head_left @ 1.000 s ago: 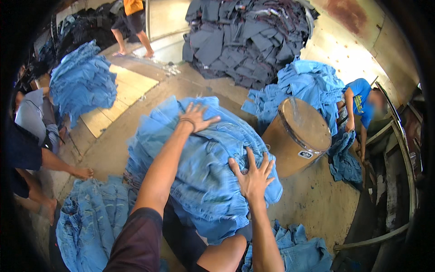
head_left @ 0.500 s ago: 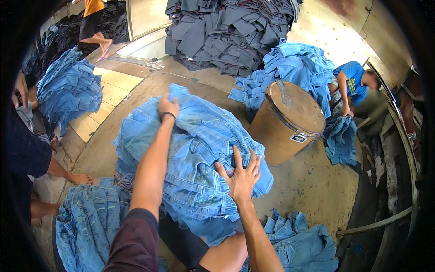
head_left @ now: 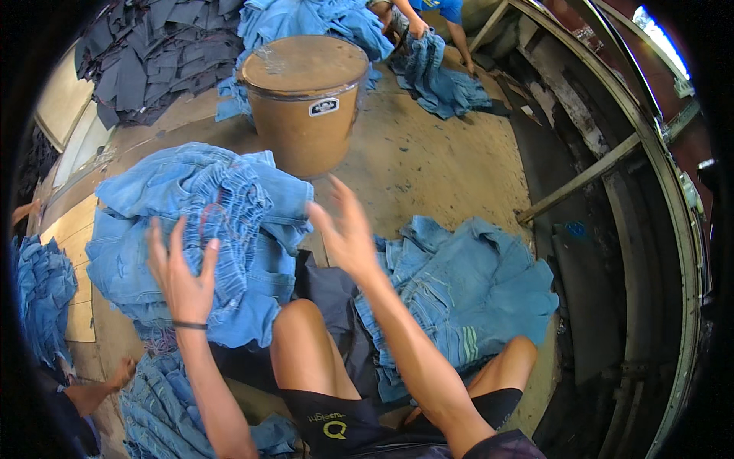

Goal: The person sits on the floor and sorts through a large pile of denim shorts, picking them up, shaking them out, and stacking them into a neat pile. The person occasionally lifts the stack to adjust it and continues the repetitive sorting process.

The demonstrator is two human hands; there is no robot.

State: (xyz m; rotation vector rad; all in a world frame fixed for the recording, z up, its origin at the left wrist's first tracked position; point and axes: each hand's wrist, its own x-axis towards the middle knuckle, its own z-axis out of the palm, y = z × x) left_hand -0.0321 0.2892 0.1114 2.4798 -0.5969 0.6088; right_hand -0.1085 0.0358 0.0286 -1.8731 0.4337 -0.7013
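In front of me, toward the left, lies a heap of light-blue denim garments (head_left: 145, 183), with a gathered elastic waistband on top. My left hand (head_left: 183, 279) rests against the near side of this heap, its fingers spread and gripping nothing. Just off the heap's right edge, my right hand (head_left: 345, 233) is raised and a little blurred, fingers apart and empty. Beneath my right forearm, a second pile of denim garments (head_left: 489, 283) is spread on the floor by my knees. More folded denim (head_left: 157, 405) lies at the lower left beside my left forearm.
A brown lidded drum (head_left: 302, 126) stands beyond the heap. Behind it are more blue denim (head_left: 317, 23) and a large dark fabric pile (head_left: 160, 53). At the back, another person's hand (head_left: 417, 27) holds denim. A wooden frame (head_left: 589, 172) borders the right side. Someone's foot (head_left: 122, 372) is at left.
The view has swung right. My left hand has shifted from the heap's far side to its near side. My right hand has lifted off the denim and opened beside it.
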